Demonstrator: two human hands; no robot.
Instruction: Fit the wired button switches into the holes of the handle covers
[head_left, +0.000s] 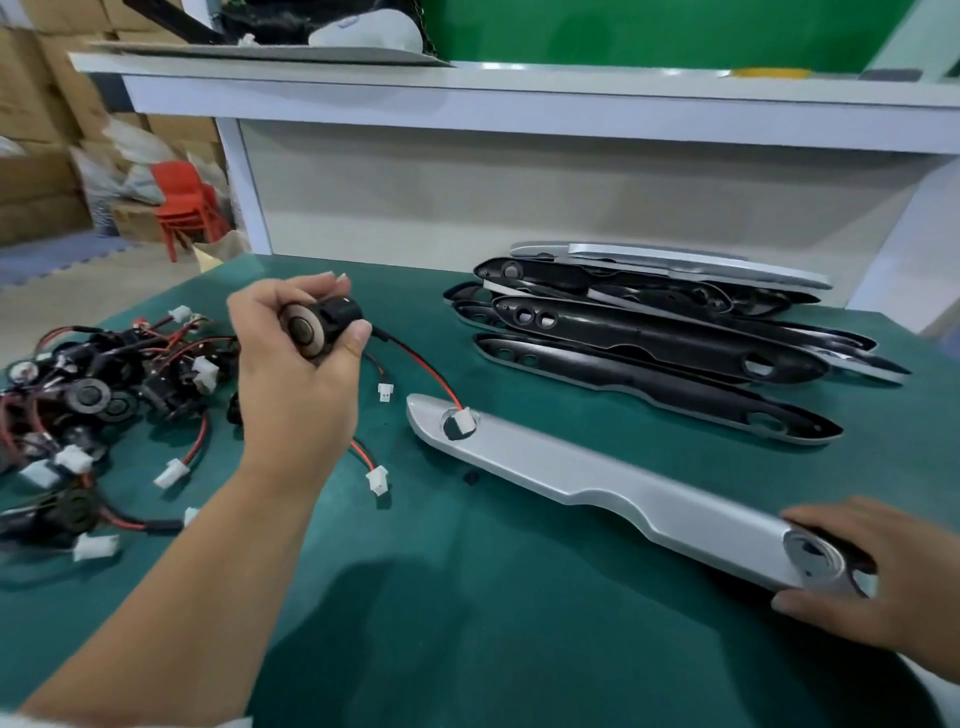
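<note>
Two hands share the work at a green bench (467, 597). The left hand (296, 364) is raised clear of the bench and grips one button switch (317, 328) between curled fingers and thumb, its round face turned toward the camera. The right hand (872, 571) clasps the near, rounded end of a silver handle cover (597, 480) that lies outer face up on the bench. Its fingers lie over the far edge and its thumb on the near edge, probably to stop the cover sliding as the switch is fed in.

The switch's red-and-black wire (421, 364) runs down from the left hand to a white connector (462, 420), which sits in the round hole (448, 425) at the cover's far end (the lead apparently goes through first, the body after). The switch body thus lies well apart from its hole, joined to it only by the wire. The hole lies between the two hands, nearer the left.

A heap of further wired switches (88, 395) lies to the left of the left hand. A stack of more covers (649, 338), mostly inner side up, lies beyond the silver one, presumably as stock for later pieces.
</note>
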